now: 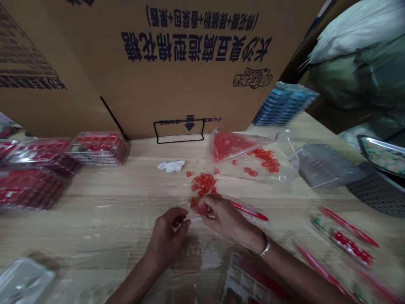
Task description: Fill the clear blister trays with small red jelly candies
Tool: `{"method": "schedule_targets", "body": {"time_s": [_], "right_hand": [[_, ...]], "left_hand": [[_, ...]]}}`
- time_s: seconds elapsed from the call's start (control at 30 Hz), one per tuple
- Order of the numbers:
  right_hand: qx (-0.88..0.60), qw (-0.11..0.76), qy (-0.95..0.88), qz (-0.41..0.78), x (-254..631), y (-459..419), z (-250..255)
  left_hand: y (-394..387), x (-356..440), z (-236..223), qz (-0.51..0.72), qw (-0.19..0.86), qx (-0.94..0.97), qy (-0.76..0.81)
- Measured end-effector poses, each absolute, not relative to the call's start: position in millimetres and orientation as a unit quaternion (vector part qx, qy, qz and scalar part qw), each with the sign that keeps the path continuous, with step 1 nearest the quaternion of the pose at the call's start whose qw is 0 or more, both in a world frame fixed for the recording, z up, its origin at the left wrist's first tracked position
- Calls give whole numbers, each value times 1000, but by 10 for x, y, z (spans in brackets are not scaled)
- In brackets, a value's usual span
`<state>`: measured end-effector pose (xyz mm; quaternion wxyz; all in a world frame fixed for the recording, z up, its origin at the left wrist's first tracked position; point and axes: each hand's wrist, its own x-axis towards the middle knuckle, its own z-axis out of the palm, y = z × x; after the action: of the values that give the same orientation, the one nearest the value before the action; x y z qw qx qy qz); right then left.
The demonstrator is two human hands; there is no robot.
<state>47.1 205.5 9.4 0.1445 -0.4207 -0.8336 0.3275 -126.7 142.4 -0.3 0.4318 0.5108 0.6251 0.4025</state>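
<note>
My right hand (223, 217), with a thin bracelet at its wrist, pinches at the near edge of a small pile of red translucent pieces (206, 182). A red piece shows at its fingertips. Just to the left, my left hand (169, 232) has its thumb and index finger curled toward each other; what lies in them is too blurred to make out. A thin transparent strip (196, 218) shows between the two hands. Beyond the pile lies a transparent plastic bag (234, 145) of red pieces, some spilling toward its mouth. A red pen (249, 210) lies beside my right hand.
A large cardboard box (190, 93) stands across the back. Stacked red packs (98, 147) are at left, with a crumpled white tissue (171, 166) nearer the middle. Transparent trays (329, 164), a dark basket (376, 190) and a packed red pen set (344, 236) are at right.
</note>
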Motion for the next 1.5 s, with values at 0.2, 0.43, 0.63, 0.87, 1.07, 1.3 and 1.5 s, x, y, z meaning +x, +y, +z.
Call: {"method": "schedule_targets", "body": {"time_s": [0.2,0.43,0.63,0.87,1.07,1.3,1.5], "right_hand": [[-343,165,-860,339,532,1738,326],[-266,202,-879,341,809,977,258],[-300,326,-770,459,800,638,129],[-324,244,-723,560,831,510,195],[-328,259,-702,577,768,414,10],[-304,209,-775,514,805,530,251],[-371,193,-713,563,746,566,225]], "left_hand": [[1354,-1092,87,475,674,247,510],[552,-1075,-67,391,829,215,337],[313,-1098,55,382,800,258,383],[391,-1164,409,224,800,330,449],[388,-1145,433,202,779,350,481],[367,-1143,281,183,755,395,491],[434,-1155,335,207,732,456,462]]}}
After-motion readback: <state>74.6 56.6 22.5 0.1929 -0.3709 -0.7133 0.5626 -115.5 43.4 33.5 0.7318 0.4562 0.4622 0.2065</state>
